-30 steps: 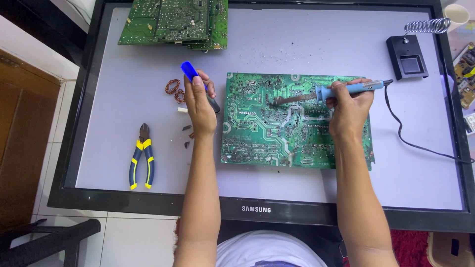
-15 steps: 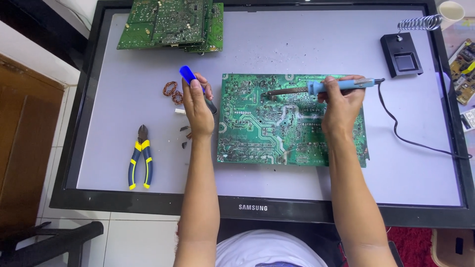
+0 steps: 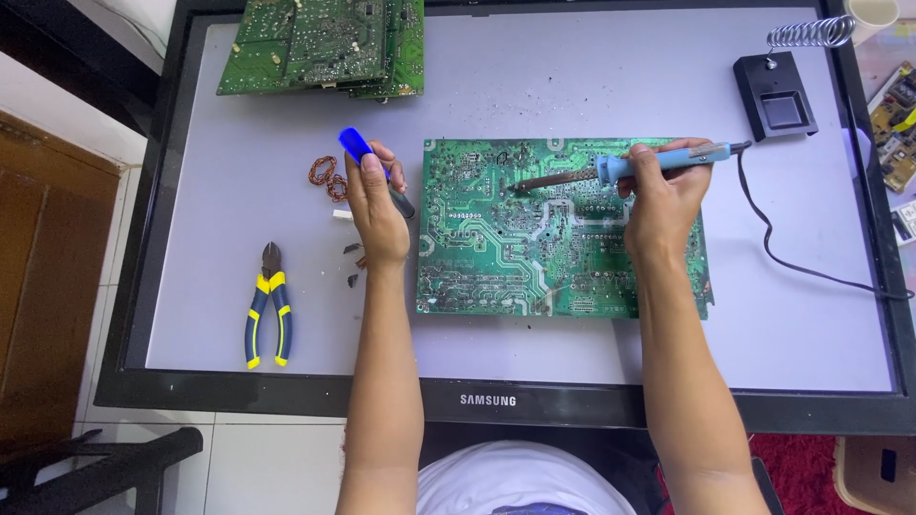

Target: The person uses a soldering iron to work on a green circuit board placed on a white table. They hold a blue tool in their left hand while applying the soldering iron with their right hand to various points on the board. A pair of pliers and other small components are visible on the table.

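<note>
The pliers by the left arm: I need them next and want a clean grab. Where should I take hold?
Take the pliers by the yellow-and-blue handles, coming from the near edge. The jaws point away from you and the handles splay toward you, lying flat with bare surface around them; the left hand is closest.

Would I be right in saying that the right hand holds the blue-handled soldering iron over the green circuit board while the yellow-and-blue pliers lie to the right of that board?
Not quite: the head view shows the yellow-and-blue pliers lying to the left of the green circuit board, beyond the left hand. The right hand does hold the blue-handled soldering iron over the board.
</note>
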